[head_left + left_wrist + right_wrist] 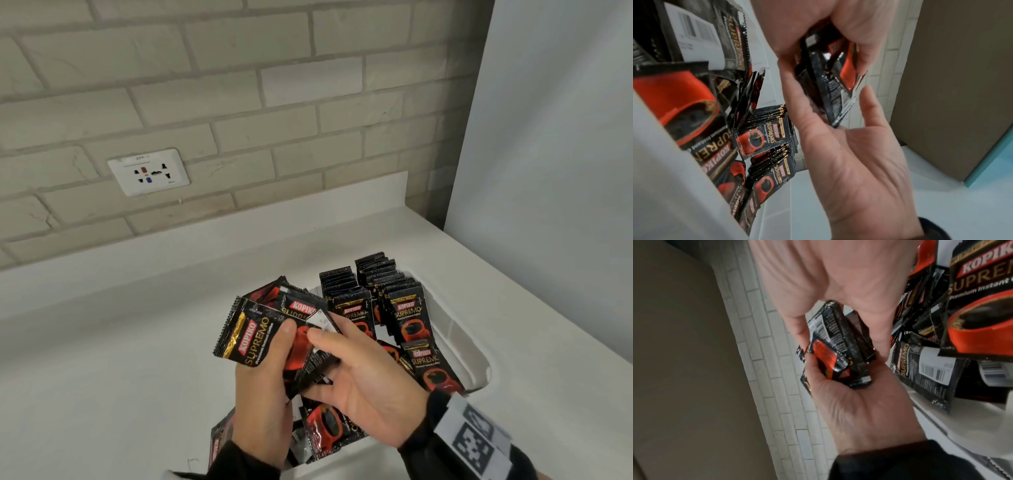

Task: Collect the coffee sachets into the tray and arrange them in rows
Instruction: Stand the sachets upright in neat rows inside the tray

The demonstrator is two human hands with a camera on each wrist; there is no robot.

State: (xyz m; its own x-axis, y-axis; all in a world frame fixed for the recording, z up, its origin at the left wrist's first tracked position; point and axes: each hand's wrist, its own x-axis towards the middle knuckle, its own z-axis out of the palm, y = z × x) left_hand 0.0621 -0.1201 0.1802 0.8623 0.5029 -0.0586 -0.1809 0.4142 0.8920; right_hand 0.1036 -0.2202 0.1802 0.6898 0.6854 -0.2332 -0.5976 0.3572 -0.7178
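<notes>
We hold a fanned bunch of coffee sachets above the tray, left hand fingers curled around it, right hand fingers pinching it; two rows stand inside on the tabletop.

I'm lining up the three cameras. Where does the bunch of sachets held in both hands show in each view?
Head: bunch of sachets, centre, above the tray.
Left wrist: upper middle.
Right wrist: centre.
Shared landmark: brick wall.
</notes>
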